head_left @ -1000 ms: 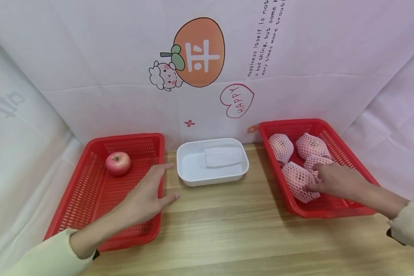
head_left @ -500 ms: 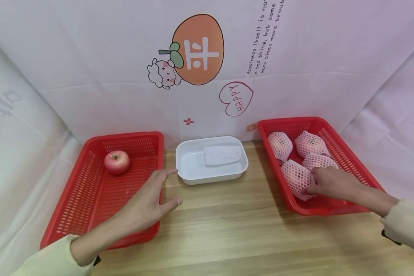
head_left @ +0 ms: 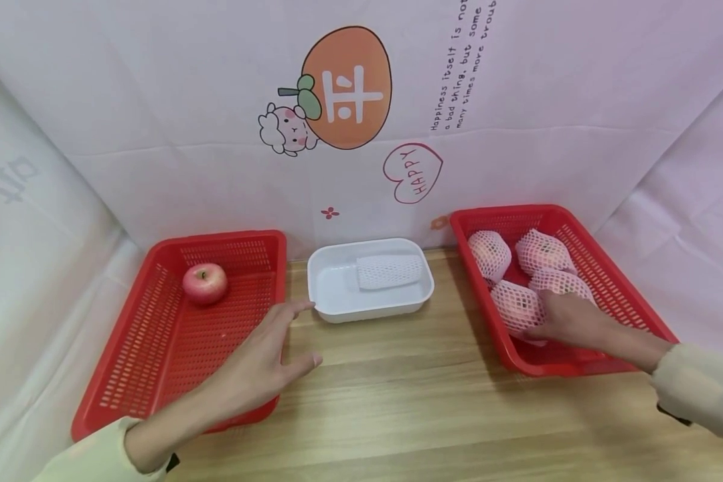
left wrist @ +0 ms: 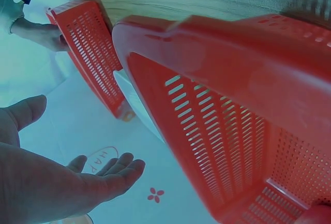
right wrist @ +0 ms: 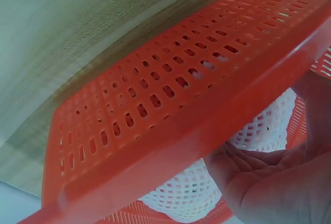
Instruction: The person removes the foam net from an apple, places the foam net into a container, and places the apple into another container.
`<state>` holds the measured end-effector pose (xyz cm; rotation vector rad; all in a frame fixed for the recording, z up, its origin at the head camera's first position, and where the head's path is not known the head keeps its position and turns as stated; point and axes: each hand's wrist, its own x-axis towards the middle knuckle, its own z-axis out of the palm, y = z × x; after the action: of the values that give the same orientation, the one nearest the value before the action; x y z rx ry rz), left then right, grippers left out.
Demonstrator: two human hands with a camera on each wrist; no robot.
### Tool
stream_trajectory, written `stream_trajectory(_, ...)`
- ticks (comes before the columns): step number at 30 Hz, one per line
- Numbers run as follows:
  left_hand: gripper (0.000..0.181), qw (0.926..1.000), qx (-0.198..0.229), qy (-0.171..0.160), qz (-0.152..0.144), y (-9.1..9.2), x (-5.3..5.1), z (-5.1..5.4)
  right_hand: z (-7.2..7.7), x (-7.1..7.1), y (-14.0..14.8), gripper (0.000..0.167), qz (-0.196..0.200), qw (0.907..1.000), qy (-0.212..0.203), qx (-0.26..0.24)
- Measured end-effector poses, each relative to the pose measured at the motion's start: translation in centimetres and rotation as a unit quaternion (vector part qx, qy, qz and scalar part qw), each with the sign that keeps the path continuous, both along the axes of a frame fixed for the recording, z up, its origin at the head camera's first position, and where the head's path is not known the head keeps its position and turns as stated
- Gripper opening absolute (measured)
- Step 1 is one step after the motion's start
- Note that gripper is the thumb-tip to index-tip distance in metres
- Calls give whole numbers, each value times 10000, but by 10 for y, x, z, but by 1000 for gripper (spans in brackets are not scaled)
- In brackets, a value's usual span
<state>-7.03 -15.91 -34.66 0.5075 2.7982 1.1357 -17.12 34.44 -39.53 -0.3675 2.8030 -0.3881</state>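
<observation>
While my right hand (head_left: 572, 321) grips a netted apple (head_left: 514, 306), my left hand (head_left: 262, 361) holds nothing

A printed white cloth (head_left: 205, 80) rises along the far side and both flanks, probably to screen off whatever lies beyond the wood-grain tabletop (head_left: 385, 422). On that surface, one perforated left basket (head_left: 187, 341) and one matching right basket (head_left: 563, 369), both red plastic, sit to either side of me, I suppose so that each falls within reach of its own hand. Between them, toward the far edge, is a shallow white tray (head_left: 339, 288), set where either arm could get to it.

My left hand hangs at the right rim of the left basket, thumb spread well apart from fingers that are loosely extended. Its forefinger ends by the tray's near left corner; I cannot tell whether it touches.

My right hand dips into the right basket, thumb and fingers clamped about the right side of the near left fruit; my fingertips are hidden. Three more netted apples (head_left: 489, 256) lie close on its far and right sides, sleeved presumably against bruising. One bare apple (head_left: 205, 283) rests stem-up at the left basket's far end.

Slightest of all, a foam net (head_left: 388, 272) lies flattened in the tray's right half, I judge because no fruit fills it.
</observation>
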Motion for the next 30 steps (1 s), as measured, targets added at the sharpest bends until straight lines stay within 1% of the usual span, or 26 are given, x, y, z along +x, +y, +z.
stream_trajectory(4,72,10000,-14,-9,16,0,1,-1,-3,-2,-1,64,-4,9999,109,-31)
stream_trajectory(7,72,10000,15,5,-8,1,1,-2,-5,-4,-3,70,80,9994,328,10)
stream_trajectory(11,71,9999,86,29,-55,2,2,-3,-7,-5,-7,74,90,9984,548,70)
stream_trajectory(17,72,9999,45,-65,-62,5,4,-5,-10,-8,-10,65,-71,9988,481,7)
stream_trajectory(21,73,9999,27,-154,-44,7,5,-6,-10,-10,-11,64,-106,9992,387,-41)
stream_trajectory(23,73,9997,72,-211,-58,7,7,-7,-10,-11,-11,64,-85,9991,407,-56)
stream_trajectory(24,74,9996,88,-257,-53,8,7,-8,-14,-13,-8,65,-63,9989,449,-80)
stream_trajectory(25,74,9995,122,-271,-74,8,8,-9,-20,-17,-3,71,-34,9986,527,-85)
stream_trajectory(26,75,9995,157,-257,-97,9,9,-10,-25,-20,0,72,-35,9983,574,-82)
stream_trajectory(28,74,9996,194,-144,-177,10,12,-13,-31,-25,4,73,-55,9976,691,-74)
stream_trajectory(30,73,9995,211,-19,-245,12,15,-16,-34,-27,4,73,-80,9973,725,-125)
